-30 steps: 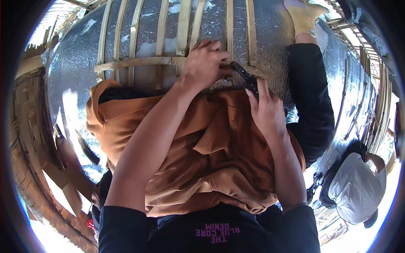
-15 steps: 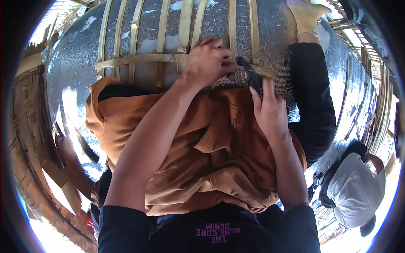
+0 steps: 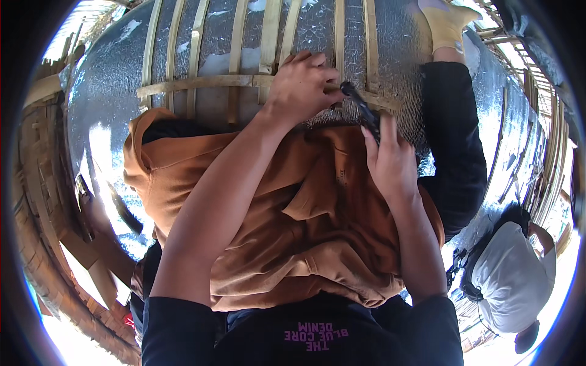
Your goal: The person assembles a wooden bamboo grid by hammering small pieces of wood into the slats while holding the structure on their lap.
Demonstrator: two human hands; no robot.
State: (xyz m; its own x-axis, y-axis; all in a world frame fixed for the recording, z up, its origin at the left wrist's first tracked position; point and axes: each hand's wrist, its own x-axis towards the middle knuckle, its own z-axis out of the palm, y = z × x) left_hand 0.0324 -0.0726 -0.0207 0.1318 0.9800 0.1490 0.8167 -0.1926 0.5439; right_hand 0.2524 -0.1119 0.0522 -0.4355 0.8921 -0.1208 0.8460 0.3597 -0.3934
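Note:
Several pale bamboo strips (image 3: pixel 236 46) run away from me over a silvery foil sheet, crossed by another bamboo strip (image 3: pixel 201 84). My left hand (image 3: pixel 299 86) is curled over the crossing strip, thumb toward the right; its fingertips are partly hidden. My right hand (image 3: pixel 392 160) is closed round a narrow black hand tool (image 3: pixel 364 111), tilted with its far end up and left, close to my left thumb. The tool's exact kind is unclear. Brown cloth (image 3: pixel 256 183) lies across my lap beneath both forearms.
Foil sheet (image 3: pixel 113 67) spreads under the strips and to both sides. My foot in a tan sock (image 3: pixel 444 25) rests on it at the far right. A person in a white top (image 3: pixel 513 277) is at the lower right. Woven bamboo (image 3: pixel 43 244) curves along the left.
The black tool's angle has shifted slightly in my right hand. My left hand stays almost where it was. The person at the lower right has moved a little.

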